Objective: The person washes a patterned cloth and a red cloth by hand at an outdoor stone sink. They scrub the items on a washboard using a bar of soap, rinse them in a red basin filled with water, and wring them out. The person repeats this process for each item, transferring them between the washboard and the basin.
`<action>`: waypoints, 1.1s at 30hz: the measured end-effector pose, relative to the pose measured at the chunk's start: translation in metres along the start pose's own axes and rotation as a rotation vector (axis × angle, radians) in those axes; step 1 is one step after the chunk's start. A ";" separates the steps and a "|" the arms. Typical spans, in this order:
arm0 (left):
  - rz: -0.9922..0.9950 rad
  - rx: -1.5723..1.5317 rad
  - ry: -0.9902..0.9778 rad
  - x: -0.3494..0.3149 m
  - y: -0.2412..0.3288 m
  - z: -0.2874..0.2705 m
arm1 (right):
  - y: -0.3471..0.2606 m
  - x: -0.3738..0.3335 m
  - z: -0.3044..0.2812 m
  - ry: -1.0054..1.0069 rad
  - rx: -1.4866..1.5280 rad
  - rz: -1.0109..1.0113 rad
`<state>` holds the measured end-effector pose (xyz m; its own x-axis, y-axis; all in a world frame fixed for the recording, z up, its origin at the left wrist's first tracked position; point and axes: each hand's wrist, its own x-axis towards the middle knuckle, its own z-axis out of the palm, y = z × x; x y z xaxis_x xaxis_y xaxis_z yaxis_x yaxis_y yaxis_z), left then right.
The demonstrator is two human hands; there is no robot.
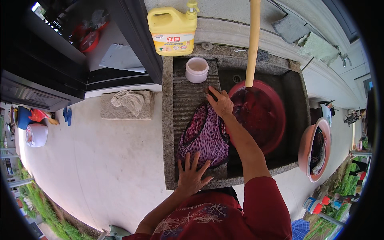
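Item: purple patterned garment (pixel 205 138) — spread on the ribbed washboard slab (pixel 185 96) of a stone sink (pixel 168 120), long axis running away from the person.

Left hand (pixel 192 173): fingers splayed wide, flat on the garment's near edge.

Right hand (pixel 221 103): at the far end, closed on something dark; what it grips cannot be told.

Garment lies between both hands.

Adjoining: red basin (pixel 276 116) touching on the right; white cup (pixel 197 70) beyond — bare ribs leftward, then the slab edge.
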<state>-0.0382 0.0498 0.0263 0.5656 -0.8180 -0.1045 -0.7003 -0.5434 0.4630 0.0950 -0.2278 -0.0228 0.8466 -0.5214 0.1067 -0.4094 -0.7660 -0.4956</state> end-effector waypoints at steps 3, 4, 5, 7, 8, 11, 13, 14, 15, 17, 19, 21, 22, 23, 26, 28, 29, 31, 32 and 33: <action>-0.014 0.014 0.030 -0.001 -0.004 0.002 | -0.016 -0.070 -0.027 -0.098 0.151 -0.349; -0.014 0.021 0.012 -0.001 -0.004 0.001 | -0.018 -0.093 -0.035 -0.142 0.124 -0.491; -0.013 0.030 -0.011 -0.001 -0.003 0.001 | -0.017 -0.116 -0.043 -0.184 0.104 -0.631; -0.020 0.034 -0.015 -0.001 -0.004 0.000 | -0.017 -0.115 -0.039 -0.165 0.030 -0.754; -0.005 0.017 -0.011 -0.002 -0.001 0.000 | -0.009 -0.105 -0.037 -0.124 -0.016 -0.759; 0.000 -0.008 -0.037 0.004 0.005 -0.003 | 0.010 -0.018 0.005 -0.014 -0.087 -0.605; -0.017 -0.023 -0.057 0.001 0.005 -0.006 | 0.004 0.009 0.018 0.023 -0.163 -0.628; -0.027 -0.027 -0.053 0.001 0.003 -0.007 | -0.003 0.021 0.024 0.042 -0.200 -0.645; -0.025 -0.040 -0.051 0.004 0.003 -0.009 | -0.007 0.031 0.026 0.028 -0.215 -0.661; -0.026 -0.067 0.030 0.002 0.003 -0.007 | -0.019 0.046 0.031 -0.004 -0.244 -0.697; -0.034 -0.095 0.072 -0.006 -0.005 0.006 | -0.037 0.044 0.024 -0.035 -0.193 -0.773; -0.051 -0.149 0.151 0.001 0.002 -0.004 | -0.042 0.028 0.011 0.095 -0.059 -0.843; -0.063 -0.176 0.159 0.000 0.003 -0.003 | -0.035 0.015 0.005 0.121 -0.044 -0.793; -0.077 -0.197 0.173 0.001 0.003 -0.006 | -0.026 -0.003 0.001 0.086 -0.040 -0.704; -0.110 -0.244 0.237 0.005 0.008 -0.013 | 0.009 -0.072 -0.004 -0.033 -0.109 -0.570; -0.135 -0.233 0.334 0.008 0.008 -0.006 | 0.018 -0.094 0.011 -0.001 -0.171 -0.484; -0.211 -0.172 0.358 0.013 0.012 -0.006 | 0.018 -0.099 0.008 0.014 -0.208 -0.431; -0.357 -0.050 0.406 0.026 0.021 -0.007 | 0.015 -0.102 0.006 0.022 0.266 -0.382; -0.388 0.087 0.389 0.030 0.019 -0.004 | 0.004 -0.094 0.002 0.035 0.502 -0.365; -0.404 0.067 0.388 0.030 0.009 -0.001 | -0.044 -0.069 -0.059 -0.382 0.970 -0.051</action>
<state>-0.0274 0.0207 0.0286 0.9042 -0.4203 0.0755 -0.4142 -0.8199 0.3952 0.0348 -0.1799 0.0423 0.9756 -0.2137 -0.0494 -0.0647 -0.0650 -0.9958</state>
